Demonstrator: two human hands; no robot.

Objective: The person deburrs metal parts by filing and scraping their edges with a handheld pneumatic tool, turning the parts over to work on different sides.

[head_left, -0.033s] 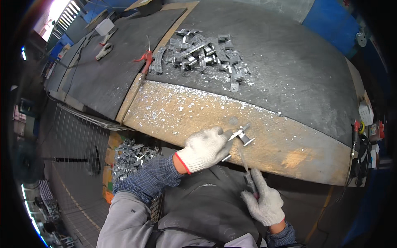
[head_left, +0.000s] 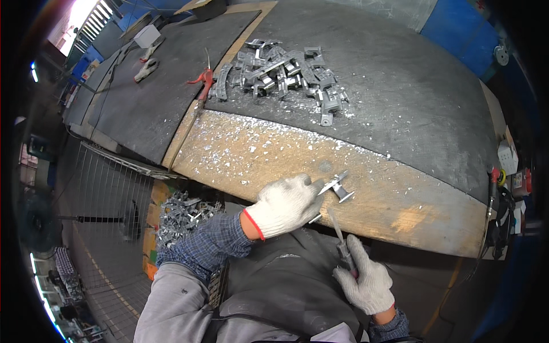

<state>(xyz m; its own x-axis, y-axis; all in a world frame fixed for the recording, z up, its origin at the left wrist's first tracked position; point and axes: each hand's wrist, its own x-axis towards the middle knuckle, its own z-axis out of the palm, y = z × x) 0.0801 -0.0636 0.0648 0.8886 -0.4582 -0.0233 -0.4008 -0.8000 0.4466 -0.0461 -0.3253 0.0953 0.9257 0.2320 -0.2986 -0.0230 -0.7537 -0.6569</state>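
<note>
My left hand [head_left: 286, 207], in a white knit glove with a red cuff edge, is closed around a grey metal casting [head_left: 341, 188] at the bench's front edge. The casting's bracket-like end sticks out to the right of my fingers; the rest is hidden in the glove. Nearer to me, my right hand [head_left: 366, 280], also gloved, grips a hand tool [head_left: 345, 251] with a thin, narrow blade and a dark handle. Its blade points up towards the casting, with a small gap seeming to lie between them. Whether it is a file or a scraper, I cannot tell.
Similar castings lie heaped on the black mat [head_left: 412, 114], and more fill a bin [head_left: 151, 243] below left. Metal chips litter the wooden bench strip [head_left: 246, 154]. A red air gun [head_left: 204, 80] lies left of the heap, its hose crossing the wood. Wire mesh [head_left: 108, 188] stands at left.
</note>
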